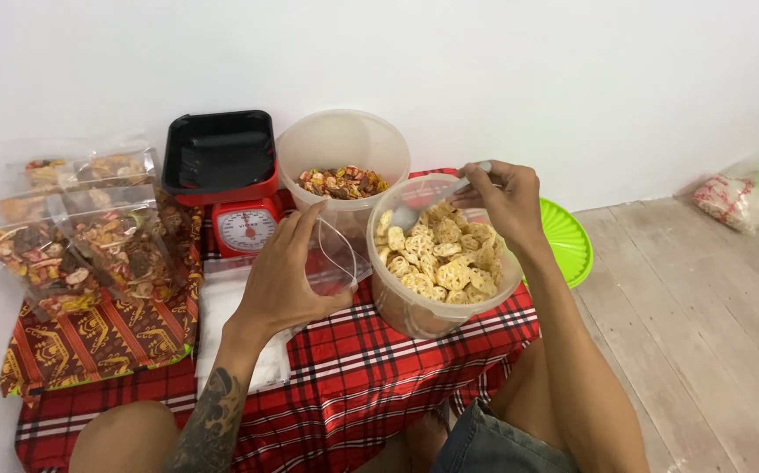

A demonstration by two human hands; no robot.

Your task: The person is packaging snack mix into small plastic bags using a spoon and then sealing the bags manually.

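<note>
The step in hand appears to be scooping. The right hand (504, 198) is closed around the handle of a spoon (407, 215), whose bowl rests among the flower-shaped crackers (441, 258) in the near tub (414, 317), right of centre on the red checked cloth (353, 385). The left hand (287, 276), fingers half curled, holds open a clear plastic bag (334, 254) just left of that tub. Further back stand a second tub (342, 149) of mixed snacks and a red kitchen scale (244, 223); filled bags (81, 236) lie far left. The next move likely calls for lifting a loaded spoon level and tipping it into the bag's mouth.
</note>
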